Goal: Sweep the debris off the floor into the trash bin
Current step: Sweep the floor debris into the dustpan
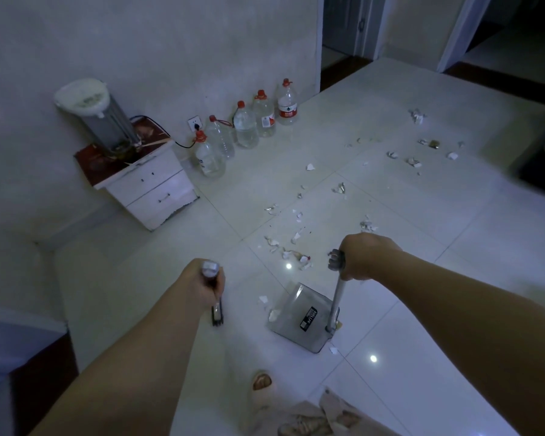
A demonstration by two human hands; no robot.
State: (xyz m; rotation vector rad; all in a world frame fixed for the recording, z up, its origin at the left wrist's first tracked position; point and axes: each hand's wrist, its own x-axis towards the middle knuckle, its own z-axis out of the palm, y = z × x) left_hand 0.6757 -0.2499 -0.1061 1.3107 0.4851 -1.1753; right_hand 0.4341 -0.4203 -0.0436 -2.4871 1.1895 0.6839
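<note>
My left hand (199, 286) grips the top of a broom handle; the dark broom head (217, 316) stands on the white tiles just below it. My right hand (364, 256) is closed around the upright handle of a grey dustpan (296, 313), which rests flat on the floor with a black label inside. Torn paper scraps and other debris (291, 247) lie just beyond the pan and trail off to the far right (416, 158). A few scraps touch the pan's left edge (272, 314). No trash bin is in view.
A white two-drawer cabinet (158, 190) with a water boiler (104, 118) on top stands against the left wall. Several large clear water bottles (249, 127) line the wall beside it. A doorway opens at the back. My foot in a slipper (261, 383) is at the bottom.
</note>
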